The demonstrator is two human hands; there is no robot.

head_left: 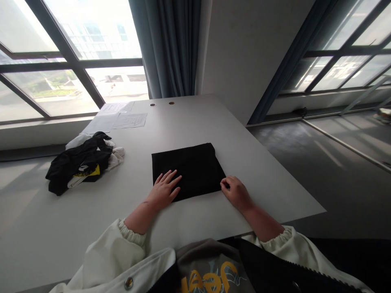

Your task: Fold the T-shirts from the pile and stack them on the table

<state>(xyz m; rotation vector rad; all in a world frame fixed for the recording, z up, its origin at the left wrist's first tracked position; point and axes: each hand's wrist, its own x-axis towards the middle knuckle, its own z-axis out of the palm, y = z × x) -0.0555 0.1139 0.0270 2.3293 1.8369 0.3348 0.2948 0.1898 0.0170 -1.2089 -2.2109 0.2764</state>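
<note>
Black cloth (191,169), laid in a flat, roughly four-sided shape, sits near the middle of a pale table (262,175) as a person in a light jacket (113,254) works at the near edge with both bare hands. From where I stand, the left hand (165,189) is open and palm down, its fingers spread over the near left part of the fabric; it presses or rests there without gripping anything. The right hand (236,193) is curled nearly closed at the near right corner, thumb and forefinger brought together in a small ring against the edge of the cloth. Whether those fingertips pinch the fabric or merely touch it, I cannot tell. Both forearms angle in from the near side, the elastic cuffs sitting above the wrists.

Beyond the left hand, well apart from the black cloth, a crumpled heap of clothes (84,162) in black, white and yellow lies by the table's left side. Printed papers (130,120) lie at the far left corner, beneath a bright window (104,28) and beside a blue-grey curtain (172,49).
</note>
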